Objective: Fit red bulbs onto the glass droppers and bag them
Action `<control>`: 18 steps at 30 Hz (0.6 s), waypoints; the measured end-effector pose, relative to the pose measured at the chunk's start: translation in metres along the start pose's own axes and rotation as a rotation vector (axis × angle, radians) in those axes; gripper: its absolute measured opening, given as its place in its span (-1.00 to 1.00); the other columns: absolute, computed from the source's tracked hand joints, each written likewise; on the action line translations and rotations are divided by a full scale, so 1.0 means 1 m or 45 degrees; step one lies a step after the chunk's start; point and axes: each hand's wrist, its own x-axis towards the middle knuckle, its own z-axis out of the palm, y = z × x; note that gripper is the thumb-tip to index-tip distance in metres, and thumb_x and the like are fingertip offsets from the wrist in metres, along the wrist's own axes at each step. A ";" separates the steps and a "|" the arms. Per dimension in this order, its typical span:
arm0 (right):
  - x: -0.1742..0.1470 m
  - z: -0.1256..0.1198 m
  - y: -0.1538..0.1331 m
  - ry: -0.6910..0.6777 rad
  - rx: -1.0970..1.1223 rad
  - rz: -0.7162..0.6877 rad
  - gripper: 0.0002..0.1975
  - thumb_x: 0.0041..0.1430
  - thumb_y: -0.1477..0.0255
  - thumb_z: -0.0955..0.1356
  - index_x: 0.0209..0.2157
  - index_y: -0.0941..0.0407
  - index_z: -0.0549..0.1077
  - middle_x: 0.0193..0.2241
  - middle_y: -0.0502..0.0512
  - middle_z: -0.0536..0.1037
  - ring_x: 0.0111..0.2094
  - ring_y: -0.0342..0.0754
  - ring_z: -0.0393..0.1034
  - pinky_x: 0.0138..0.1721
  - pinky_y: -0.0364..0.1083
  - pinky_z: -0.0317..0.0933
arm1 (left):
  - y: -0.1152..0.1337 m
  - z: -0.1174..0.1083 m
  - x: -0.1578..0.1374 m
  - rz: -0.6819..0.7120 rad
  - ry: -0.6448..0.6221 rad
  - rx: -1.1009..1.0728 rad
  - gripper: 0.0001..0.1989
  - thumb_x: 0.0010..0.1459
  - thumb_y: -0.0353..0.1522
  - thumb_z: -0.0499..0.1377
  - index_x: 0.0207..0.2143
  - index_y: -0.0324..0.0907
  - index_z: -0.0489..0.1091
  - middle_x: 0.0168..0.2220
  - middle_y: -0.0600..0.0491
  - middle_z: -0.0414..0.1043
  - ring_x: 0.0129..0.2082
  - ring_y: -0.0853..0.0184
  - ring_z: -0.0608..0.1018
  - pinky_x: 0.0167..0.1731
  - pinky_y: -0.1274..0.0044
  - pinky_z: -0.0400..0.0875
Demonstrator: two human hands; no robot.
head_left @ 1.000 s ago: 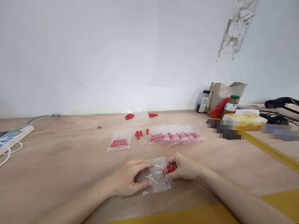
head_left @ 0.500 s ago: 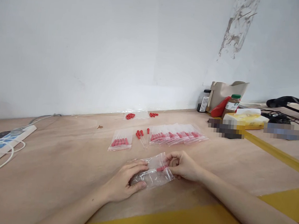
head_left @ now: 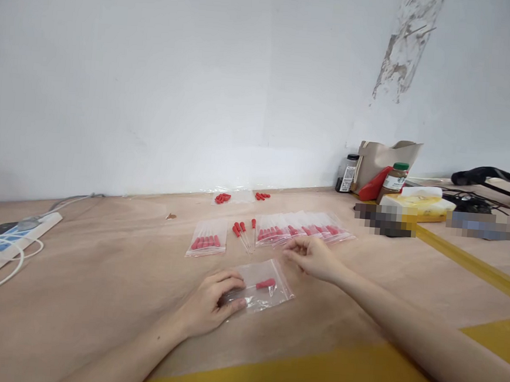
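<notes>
A clear zip bag lies flat on the table with one dropper inside, its red bulb toward the bag's open-looking right end. My left hand holds down the left end of that bag between thumb and fingers, covering the dropper's thin tip. Beyond the bag, my right hand hovers with loosely curled fingers and nothing visible in them. Several loose red-bulbed droppers lie ahead of it, between one filled bag on the left and a row of overlapping filled bags on the right.
Red bulbs lie on clear plastic by the wall. At right stand a dark bottle, a green-lidded jar and a tissue pack. White cables run along the left. Yellow tape marks the front edge.
My right hand has let go of the bag and its dropper and moved up, away from the bag's right end. The bag now lies flatter under my left hand.
</notes>
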 end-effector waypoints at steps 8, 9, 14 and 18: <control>0.101 0.042 -0.027 0.153 -0.535 0.173 -0.75 -0.03 0.49 0.27 -0.26 0.24 0.42 -0.25 0.25 0.48 -0.21 -0.01 0.36 -0.25 -0.14 0.20 | -0.008 -0.001 -0.005 0.031 -0.046 -0.067 -0.68 0.14 -0.31 0.04 -0.05 -0.10 0.32 -0.04 0.01 0.36 0.02 0.23 0.32 -0.01 0.33 0.24; 0.110 0.051 -0.026 0.153 -0.550 0.222 -0.73 -0.03 0.49 0.27 -0.23 0.27 0.40 -0.23 0.31 0.47 -0.20 0.04 0.35 -0.26 -0.11 0.21 | -0.008 -0.001 -0.005 0.027 -0.049 -0.070 -0.69 0.14 -0.31 0.04 -0.05 -0.10 0.33 -0.04 0.01 0.36 0.02 0.23 0.32 -0.01 0.33 0.24; 0.135 0.079 -0.022 0.083 -0.604 0.378 -0.71 -0.06 0.55 0.28 -0.23 0.31 0.40 -0.22 0.42 0.44 -0.20 0.16 0.36 -0.29 -0.02 0.23 | -0.006 -0.003 -0.005 0.019 -0.077 -0.089 -0.68 0.15 -0.31 0.02 -0.02 -0.10 0.31 -0.01 0.00 0.32 0.02 0.25 0.32 0.00 0.35 0.24; 0.137 0.081 -0.028 0.063 -0.632 0.351 -0.69 -0.07 0.61 0.25 -0.20 0.31 0.38 -0.17 0.44 0.39 -0.14 0.16 0.31 -0.25 0.00 0.21 | -0.006 -0.004 -0.005 0.029 -0.111 -0.112 -0.68 0.17 -0.32 0.01 -0.01 -0.09 0.29 0.02 0.01 0.29 0.04 0.24 0.30 0.02 0.32 0.21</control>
